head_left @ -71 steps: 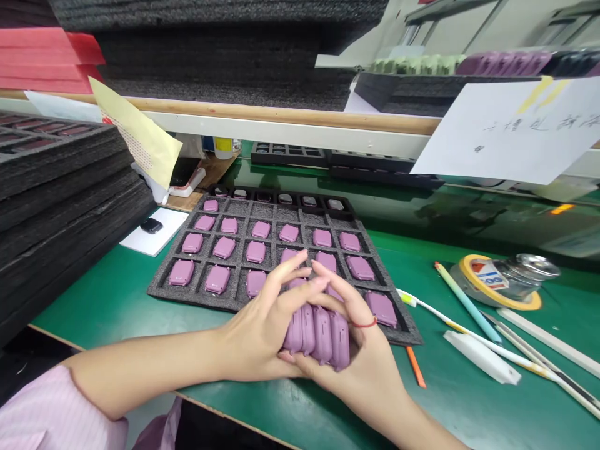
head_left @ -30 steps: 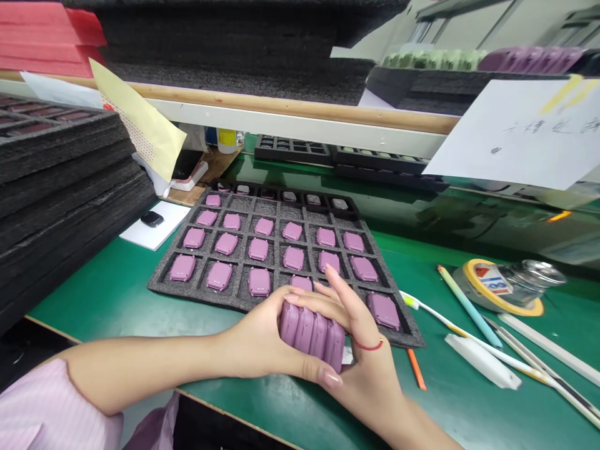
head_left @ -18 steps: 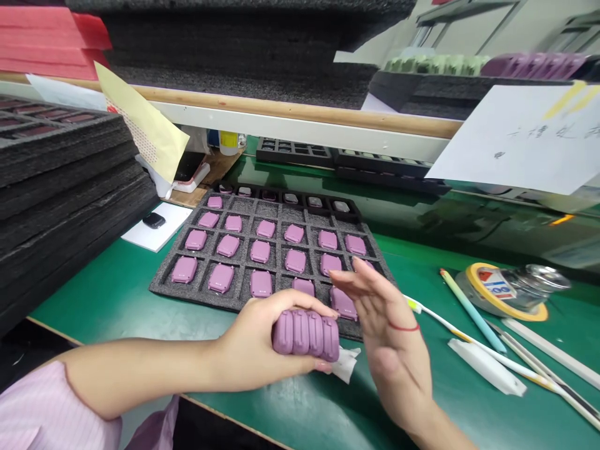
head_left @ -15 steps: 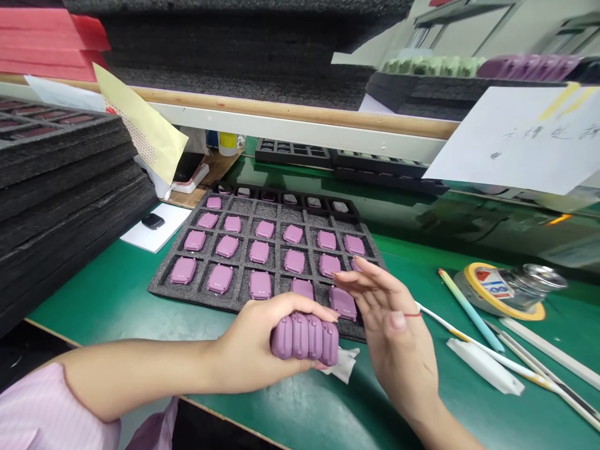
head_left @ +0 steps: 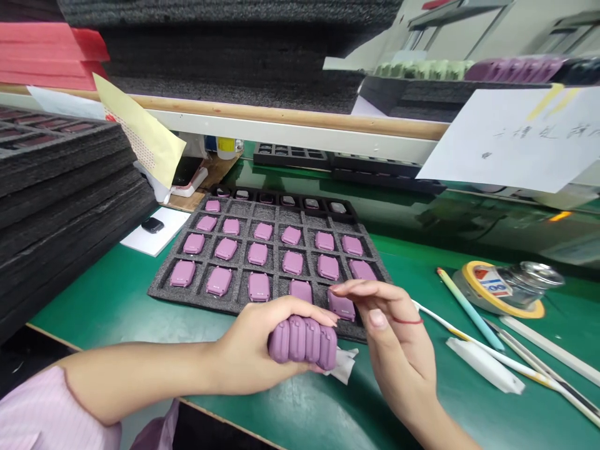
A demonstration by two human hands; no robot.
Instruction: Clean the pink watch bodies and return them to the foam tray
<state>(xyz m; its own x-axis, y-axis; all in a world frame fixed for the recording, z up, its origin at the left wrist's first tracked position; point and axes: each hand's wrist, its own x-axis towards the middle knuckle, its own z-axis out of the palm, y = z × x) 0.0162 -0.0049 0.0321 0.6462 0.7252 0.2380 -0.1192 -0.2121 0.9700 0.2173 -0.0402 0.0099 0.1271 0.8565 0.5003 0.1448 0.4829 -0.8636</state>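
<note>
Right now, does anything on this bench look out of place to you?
A crumpled white tissue lies on the green bench by the front edge of the foam tray, under the purple cases in the left hand; its rumpled shape stands out among the neat rows.

Left hand [head_left: 255, 344] curled, right hand [head_left: 391, 325] half-open.
</note>
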